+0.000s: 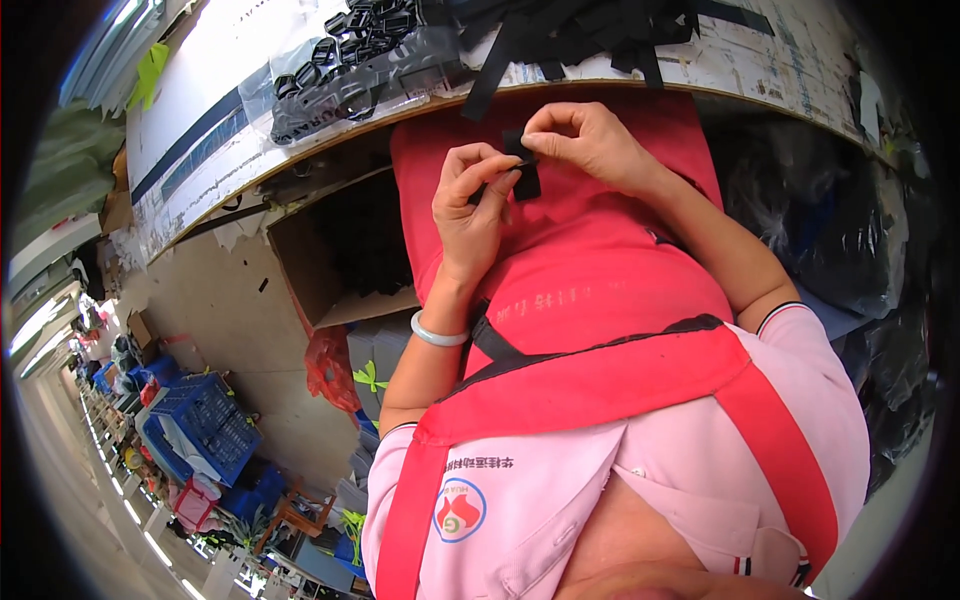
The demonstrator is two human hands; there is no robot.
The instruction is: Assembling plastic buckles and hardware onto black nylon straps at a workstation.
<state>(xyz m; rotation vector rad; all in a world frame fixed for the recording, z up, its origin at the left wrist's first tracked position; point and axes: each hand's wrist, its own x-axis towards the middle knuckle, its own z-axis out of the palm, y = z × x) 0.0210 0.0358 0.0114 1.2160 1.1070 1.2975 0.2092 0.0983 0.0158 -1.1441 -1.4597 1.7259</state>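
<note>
Black webbing is what both hands are busy with: a short strap piece [524,168] is pinched between them over the person's red apron [600,270], just below the edge of the work surface [200,150]. The left hand [470,205] is curled, thumb and fingertips closed on the lower end of the strap piece, a pale bangle [438,335] on its wrist. The right hand [585,140] is closed too, fingertips nipping the upper end of the strap piece, so the two hands almost touch.

Above the strap piece, on the surface, lies a clear plastic bag [350,75] filled with black plastic buckles, its mouth open towards the edge. Just right of that bag sprawls a loose heap of black straps [570,35], a few ends hanging over the edge of the surface towards the hands. Left of the strap piece and under the surface stands an open cardboard box [320,260]; its inside is dark and I cannot tell what it holds. Below the box sits a red plastic bag [330,365]. Further left of the box, on the floor, are blue plastic crates [200,415], stacked and tilted. Right of the hands, under the surface, dark plastic bags [830,230] are bundled together.

The surface itself is a pale board with a dark stripe along it and a worn wooden edge. Bare concrete floor runs away to the left of the box, lined with more benches and clutter.
</note>
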